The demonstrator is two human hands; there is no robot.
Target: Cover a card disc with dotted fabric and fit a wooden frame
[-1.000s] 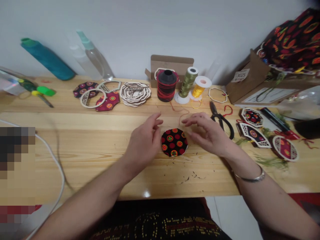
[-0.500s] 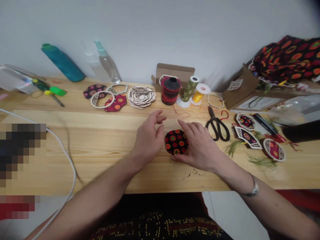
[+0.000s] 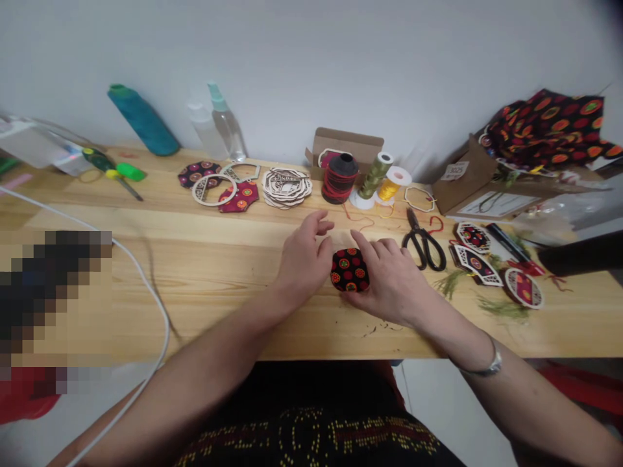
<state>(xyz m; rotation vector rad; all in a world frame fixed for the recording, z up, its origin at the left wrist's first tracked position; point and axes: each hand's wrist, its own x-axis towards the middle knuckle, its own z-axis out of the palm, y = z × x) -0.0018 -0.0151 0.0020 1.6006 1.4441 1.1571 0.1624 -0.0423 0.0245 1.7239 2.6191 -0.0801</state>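
As we look from the left along the wooden table (image 3: 204, 311), we see first a white cable (image 3: 154, 285) lying on it, well apart from the hands. Our left forearm comes in low from the bottom, and our left hand (image 3: 302, 263) stays near the wood with its fingers (image 3: 321, 224) loosely curved and a little spread. This hand holds nothing and stands just beside the round black fabric piece (image 3: 350, 270), which has red dots and lies flat between both hands. Our right hand (image 3: 389, 282) is arched at the fabric's right side, with the fingertips (image 3: 368, 246) close together and pressing on its edge. The thumb lies low near the lower edge, but we cannot tell if it pinches the fabric. A silver bangle (image 3: 489, 368) sits on the right wrist. Black scissors (image 3: 424, 243) lie just beside this hand, and wood with small thread bits lies between the hands and the table's front edge.
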